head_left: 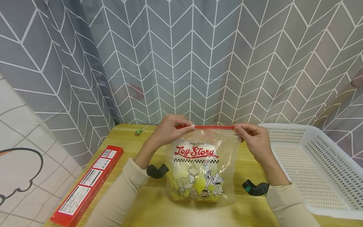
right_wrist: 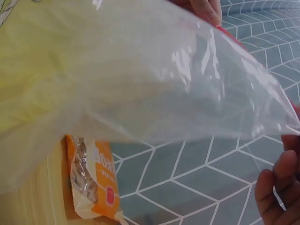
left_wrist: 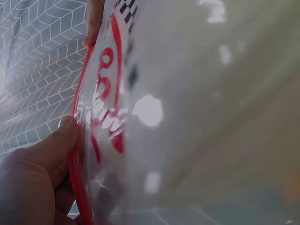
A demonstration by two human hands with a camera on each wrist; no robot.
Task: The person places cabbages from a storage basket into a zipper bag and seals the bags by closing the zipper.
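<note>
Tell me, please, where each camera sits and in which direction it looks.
Head: above, looking forward and down at zip bag, both hands and sleeves.
Left wrist: beside left hand, looking along the bag's red seal.
Right wrist: under the bag, looking toward the curtain; right hand fingers show.
Shared: the bag appears in all views.
</note>
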